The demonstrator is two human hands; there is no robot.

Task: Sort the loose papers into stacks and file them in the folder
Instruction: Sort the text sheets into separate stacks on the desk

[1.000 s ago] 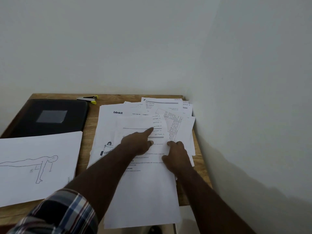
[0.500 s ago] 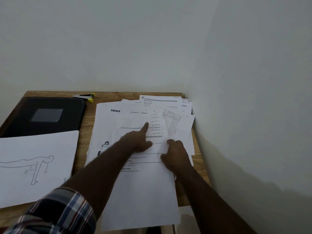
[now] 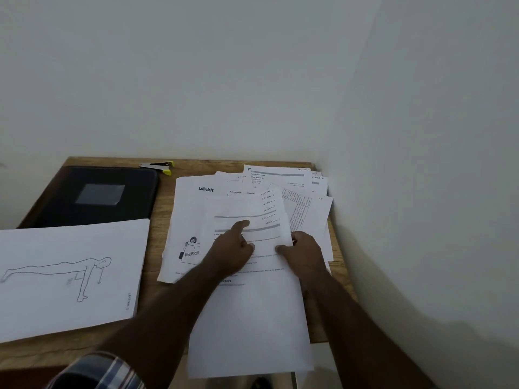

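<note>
Loose printed papers [image 3: 306, 192] lie fanned on the right half of the wooden table [image 3: 157, 318]. On top is a long text sheet [image 3: 252, 327] whose near end overhangs the front edge. My left hand [image 3: 230, 254] rests on this sheet, index finger stretched out and touching the text. My right hand [image 3: 304, 254] pinches the sheet's right edge, thumb on top. The black folder [image 3: 112, 197] lies closed at the back left. In front of it sits a separate stack topped by a push-up drawing [image 3: 70, 276].
A small black-and-yellow stapler [image 3: 160, 166] lies at the back edge, beside the folder. Walls close in the table at the back and on the right. A "blinkit" sheet [image 3: 191, 209] lies under the top pages.
My left index finger has slid slightly down the top sheet towards me. My right hand has shifted a little to the right along the sheet's edge.
</note>
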